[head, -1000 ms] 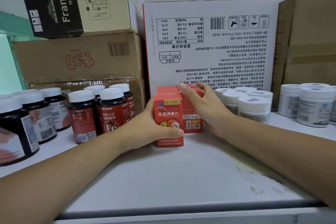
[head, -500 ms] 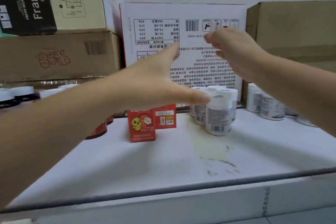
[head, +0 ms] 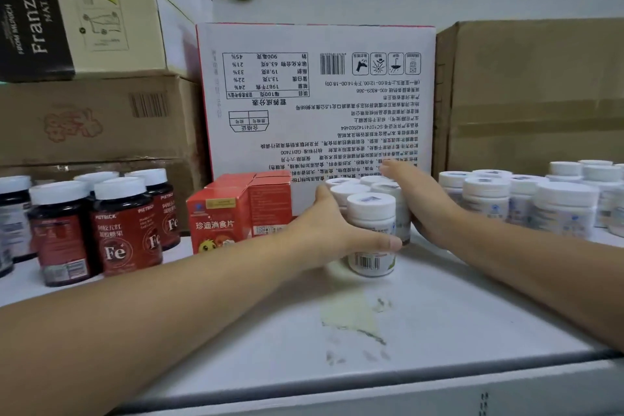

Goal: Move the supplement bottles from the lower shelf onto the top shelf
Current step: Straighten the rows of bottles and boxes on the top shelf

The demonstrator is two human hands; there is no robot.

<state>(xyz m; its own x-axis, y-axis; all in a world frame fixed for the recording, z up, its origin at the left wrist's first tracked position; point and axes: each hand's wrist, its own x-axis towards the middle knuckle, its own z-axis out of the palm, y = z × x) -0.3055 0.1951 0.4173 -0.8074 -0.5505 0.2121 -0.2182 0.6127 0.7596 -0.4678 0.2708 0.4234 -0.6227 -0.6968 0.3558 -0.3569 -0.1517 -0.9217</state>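
A tight cluster of small white supplement bottles (head: 370,213) stands on the white top shelf (head: 439,307), just in front of a big white carton. My left hand (head: 324,230) lies against the cluster's left side, its thumb wrapped across the front bottle above the barcode. My right hand (head: 427,201) presses flat against the cluster's right side, its straight fingers reaching toward the back bottles. The cluster sits squeezed between the two hands. The lower shelf is out of view.
Red boxes (head: 224,216) stand just left of the cluster, with dark red "Fe" bottles (head: 118,233) further left. More white bottles (head: 540,203) fill the right end. A white carton (head: 314,94) and brown cartons (head: 533,94) wall off the back. A yellowish stain (head: 351,317) marks the shelf front.
Both hands let go of the red boxes, swung up and to the right, and now enclose the white bottle cluster. The camera view shifted with them.
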